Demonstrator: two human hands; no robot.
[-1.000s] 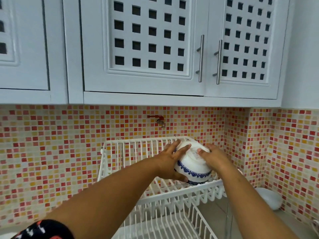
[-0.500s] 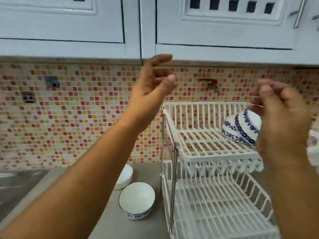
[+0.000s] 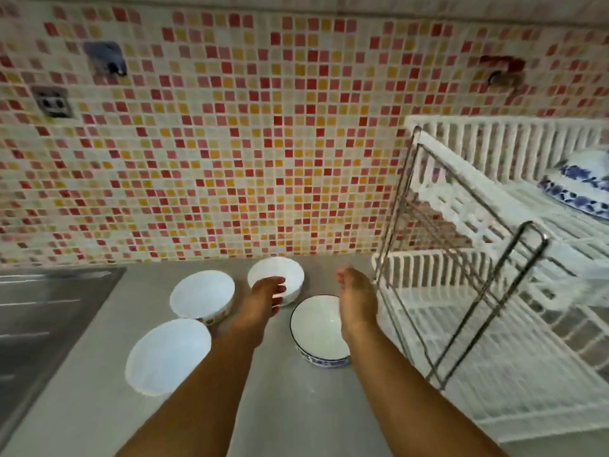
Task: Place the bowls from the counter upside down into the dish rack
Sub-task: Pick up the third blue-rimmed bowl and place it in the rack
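Several white bowls stand upright on the grey counter (image 3: 296,407). A blue-rimmed bowl (image 3: 316,328) lies nearest the white two-tier dish rack (image 3: 468,206). Behind it is a plain bowl (image 3: 290,273), and two more bowls (image 3: 201,296) (image 3: 166,356) sit to the left. My left hand (image 3: 263,296) hovers open over the front of the back bowl. My right hand (image 3: 356,300) is open above the right rim of the blue-rimmed bowl. Blue-patterned bowls (image 3: 580,183) lie upside down on the rack's upper tier at the far right.
A steel sink (image 3: 39,321) fills the left side of the counter. The mosaic tile wall (image 3: 230,143) runs behind, with a socket (image 3: 52,102) at upper left. The rack's metal frame (image 3: 468,282) stands just right of my right hand.
Both hands have let go of the bowl on the upper tier, drawn back from the rack and dropped to the bowls on the counter. The view has swung down and left.
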